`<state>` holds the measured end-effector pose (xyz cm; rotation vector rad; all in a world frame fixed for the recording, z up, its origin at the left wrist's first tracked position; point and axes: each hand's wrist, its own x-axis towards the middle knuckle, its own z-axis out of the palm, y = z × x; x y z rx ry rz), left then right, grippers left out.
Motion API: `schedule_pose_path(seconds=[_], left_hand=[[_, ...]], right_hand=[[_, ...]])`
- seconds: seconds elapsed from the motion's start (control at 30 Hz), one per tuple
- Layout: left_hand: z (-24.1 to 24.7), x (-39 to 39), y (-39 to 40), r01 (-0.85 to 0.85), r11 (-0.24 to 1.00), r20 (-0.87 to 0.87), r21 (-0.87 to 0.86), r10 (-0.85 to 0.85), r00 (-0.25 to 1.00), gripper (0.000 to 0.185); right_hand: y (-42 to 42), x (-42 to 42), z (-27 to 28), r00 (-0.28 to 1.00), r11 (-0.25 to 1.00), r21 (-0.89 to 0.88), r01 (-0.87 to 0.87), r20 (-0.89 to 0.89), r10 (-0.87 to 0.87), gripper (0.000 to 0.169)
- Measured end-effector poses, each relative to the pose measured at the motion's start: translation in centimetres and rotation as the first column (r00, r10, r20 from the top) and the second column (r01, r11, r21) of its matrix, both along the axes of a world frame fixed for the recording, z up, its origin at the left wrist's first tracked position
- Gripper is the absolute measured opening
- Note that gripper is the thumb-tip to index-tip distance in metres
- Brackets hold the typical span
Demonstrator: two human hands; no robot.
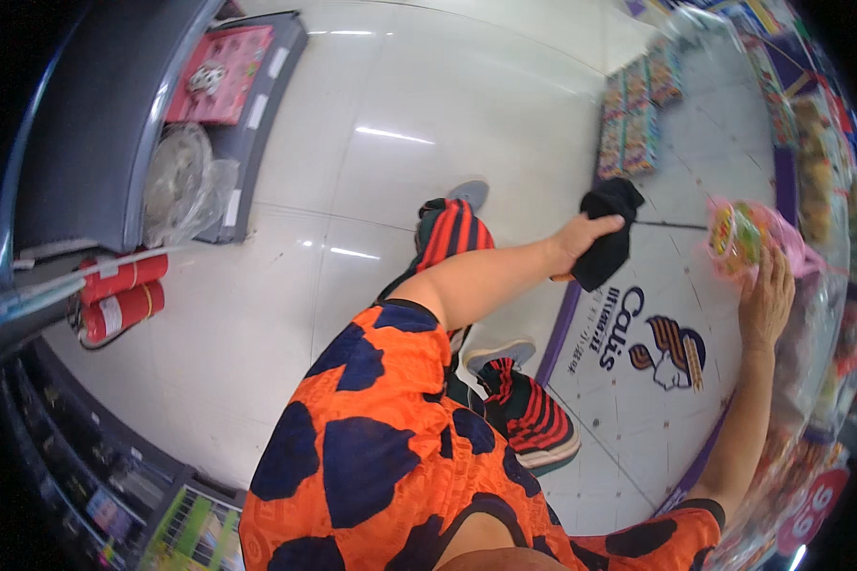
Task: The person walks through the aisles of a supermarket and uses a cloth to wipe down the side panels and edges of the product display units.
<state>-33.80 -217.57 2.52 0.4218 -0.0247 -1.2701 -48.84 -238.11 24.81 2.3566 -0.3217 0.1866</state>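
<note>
My left hand [593,239] grips a black cloth [609,250], thumb on top, above the edge of a low white display platform [657,271] with purple trim. The cloth hangs bunched around my fingers. Over on the platform's right side, my right hand [768,296] rests its fingers against a pink plastic bag [782,232]. Beside those fingertips is a clear tub [737,239] with colourful contents, partly wrapped by the bag. My palm is turned away, so whether these fingers grip the bag cannot be seen.
Several colourful packs [632,118] stand at the platform's far corner. Packaged goods [818,171] line the right side. Left of me are a dark shelf [257,143], a pink tray [221,75] and red fire extinguishers [125,307]. My grey shoes [471,193] are on the tiled floor [371,178].
</note>
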Motion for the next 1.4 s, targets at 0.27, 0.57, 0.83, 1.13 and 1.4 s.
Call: schedule_pose_path(seconds=[0.27,0.57,0.83,1.13,1.4], left_hand=[[0.8,3.6,0.6,-0.174,0.982,-0.031,-0.08,0.172,0.985,0.026],[0.2,4.3,4.8,0.206,0.94,0.194,-0.273,-0.156,0.969,0.066],[-0.8,7.0,12.1,0.411,0.91,0.714,0.057,-0.325,0.62,0.069],[0.3,9.6,20.1,-0.026,0.999,0.511,-0.041,0.044,0.858,0.058],[-3.0,7.6,27.5,-0.408,0.862,-0.208,-0.301,0.359,0.91,0.038]], right_hand=[[3.6,9.2,-9.0,0.995,0.66,0.752,0.015,0.054,-0.085,0.055],[17.5,11.2,-12.1,0.955,0.053,0.996,-0.071,0.083,-0.286,0.087],[20.9,8.8,-13.1,0.912,0.112,0.986,-0.121,0.155,-0.38,0.057],[24.0,4.6,-16.2,0.695,-0.264,0.907,-0.327,0.041,-0.718,0.039],[28.2,3.2,-16.5,0.669,-0.495,0.714,-0.496,-0.049,-0.742,0.043]])
